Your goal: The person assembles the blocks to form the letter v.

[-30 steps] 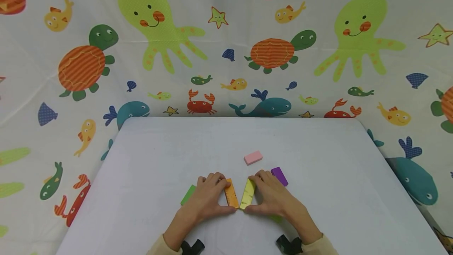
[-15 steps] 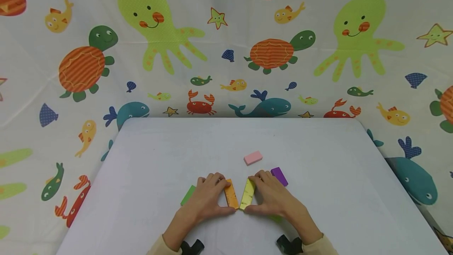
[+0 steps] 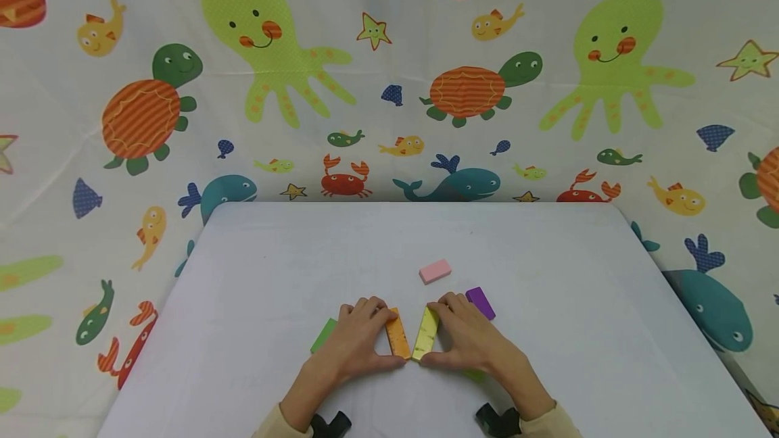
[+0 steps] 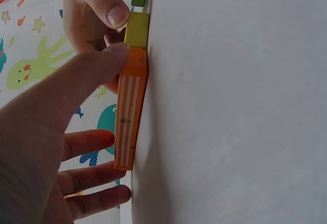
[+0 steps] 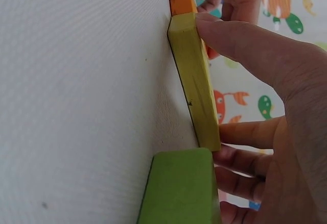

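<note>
Against the earlier head frames, the printed cloth (image 3: 341, 96) has shifted slightly rightward along the left of the frame; both hands and all blocks are found where they were. The orange block (image 3: 398, 335) lies on the bench (image 3: 292, 249) just below the centre of the frame; the yellow block (image 3: 425, 334) lies immediately right of it; the two form a V, far ends apart, near ends meeting or very nearly so; the orange block carries pale stripes on one side, seen in the left wrist view; the yellow block shows dark marks.

The left hand (image 3: 360, 335) is partly open, spanning the orange block lengthwise, thumb at its near end and fingers toward its far end; the right hand (image 3: 465, 336) grips the yellow block in the same manner.

A light green block (image 3: 475, 375) sits partly hidden beneath the right hand; a green block (image 3: 323, 335) lies left of the left hand; a purple block (image 3: 481, 303) lies just beyond the right hand; a pink block (image 3: 435, 271) lies further up the frame; beige sleeves (image 3: 552, 422) and black wrist devices (image 3: 499, 421) show at the bottom edge.
</note>
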{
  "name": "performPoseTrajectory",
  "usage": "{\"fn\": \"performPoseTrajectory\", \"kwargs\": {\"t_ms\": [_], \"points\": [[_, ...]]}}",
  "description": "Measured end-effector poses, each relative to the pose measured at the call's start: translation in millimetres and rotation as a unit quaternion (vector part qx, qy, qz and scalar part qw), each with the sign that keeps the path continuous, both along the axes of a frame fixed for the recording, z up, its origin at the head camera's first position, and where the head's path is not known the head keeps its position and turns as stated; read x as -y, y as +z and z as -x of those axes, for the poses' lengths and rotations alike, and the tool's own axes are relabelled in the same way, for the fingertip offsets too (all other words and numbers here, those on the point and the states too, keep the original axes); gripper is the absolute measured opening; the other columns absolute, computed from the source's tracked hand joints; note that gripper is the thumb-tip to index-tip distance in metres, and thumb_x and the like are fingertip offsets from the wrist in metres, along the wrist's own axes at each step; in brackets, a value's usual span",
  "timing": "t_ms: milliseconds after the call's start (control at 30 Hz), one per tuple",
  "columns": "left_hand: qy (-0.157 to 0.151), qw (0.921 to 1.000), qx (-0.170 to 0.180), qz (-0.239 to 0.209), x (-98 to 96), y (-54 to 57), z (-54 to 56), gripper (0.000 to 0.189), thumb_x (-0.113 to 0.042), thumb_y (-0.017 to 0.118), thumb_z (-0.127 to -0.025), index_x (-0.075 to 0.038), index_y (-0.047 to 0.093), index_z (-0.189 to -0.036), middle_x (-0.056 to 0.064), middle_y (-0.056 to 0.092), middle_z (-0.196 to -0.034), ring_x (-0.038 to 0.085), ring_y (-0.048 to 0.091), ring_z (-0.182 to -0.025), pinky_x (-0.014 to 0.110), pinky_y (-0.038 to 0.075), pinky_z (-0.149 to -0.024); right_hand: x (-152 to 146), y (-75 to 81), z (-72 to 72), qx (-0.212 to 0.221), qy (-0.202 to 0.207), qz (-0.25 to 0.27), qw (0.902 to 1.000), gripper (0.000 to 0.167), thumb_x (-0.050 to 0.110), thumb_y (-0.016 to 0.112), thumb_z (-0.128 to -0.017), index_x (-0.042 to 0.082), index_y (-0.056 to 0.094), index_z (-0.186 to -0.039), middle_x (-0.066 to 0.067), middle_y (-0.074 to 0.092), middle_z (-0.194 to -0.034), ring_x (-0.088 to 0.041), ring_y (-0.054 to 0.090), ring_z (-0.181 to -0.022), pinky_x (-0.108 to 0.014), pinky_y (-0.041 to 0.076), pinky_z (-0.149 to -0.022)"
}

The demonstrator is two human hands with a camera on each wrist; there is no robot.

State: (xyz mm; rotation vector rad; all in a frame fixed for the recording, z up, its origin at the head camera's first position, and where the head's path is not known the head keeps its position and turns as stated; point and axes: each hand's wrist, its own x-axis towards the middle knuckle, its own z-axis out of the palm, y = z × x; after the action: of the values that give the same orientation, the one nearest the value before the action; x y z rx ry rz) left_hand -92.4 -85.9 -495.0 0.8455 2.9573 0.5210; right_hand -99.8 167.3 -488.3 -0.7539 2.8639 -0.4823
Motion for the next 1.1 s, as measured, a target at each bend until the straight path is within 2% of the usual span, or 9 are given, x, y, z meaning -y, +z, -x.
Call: {"fn": "performPoseTrajectory", "kwargs": {"t_ms": [433,733,1100], "points": [[0.003,0.9998,0.017,-0.006,-0.1,1.6,-0.5,0.073,-0.068,0.075,-0.074,-0.023,0.061,-0.130,-0.003,0.054,-0.123,0.017,0.050,-0.111,0.044,0.038,-0.088,0.2,0.1,-0.8,0.008,-0.002,-0.001,1.0000,0.094,0.072,0.073,-0.072,0.009,0.057,-0.139,0.001,0.055,-0.120,-0.013,0.048,-0.108,-0.037,0.048,-0.093],[0.003,0.9999,0.012,-0.005,-0.3,1.4,-0.2,0.072,-0.068,0.075,-0.075,-0.023,0.062,-0.129,-0.002,0.055,-0.123,0.017,0.051,-0.111,0.045,0.039,-0.089,0.4,0.7,-0.8,0.018,-0.008,-0.003,0.9998,0.094,0.074,0.072,-0.072,0.010,0.056,-0.140,0.002,0.054,-0.120,-0.012,0.048,-0.108,-0.037,0.049,-0.093],[0.004,0.9999,0.010,0.010,-0.1,1.6,-0.9,0.078,-0.070,0.072,-0.075,-0.020,0.061,-0.134,-0.002,0.057,-0.126,0.019,0.052,-0.114,0.046,0.040,-0.090,-0.2,-0.8,-0.5,0.005,-0.001,-0.002,1.0000,0.093,0.073,0.072,-0.073,0.010,0.057,-0.139,0.001,0.054,-0.120,-0.012,0.048,-0.107,-0.036,0.048,-0.092]]}}
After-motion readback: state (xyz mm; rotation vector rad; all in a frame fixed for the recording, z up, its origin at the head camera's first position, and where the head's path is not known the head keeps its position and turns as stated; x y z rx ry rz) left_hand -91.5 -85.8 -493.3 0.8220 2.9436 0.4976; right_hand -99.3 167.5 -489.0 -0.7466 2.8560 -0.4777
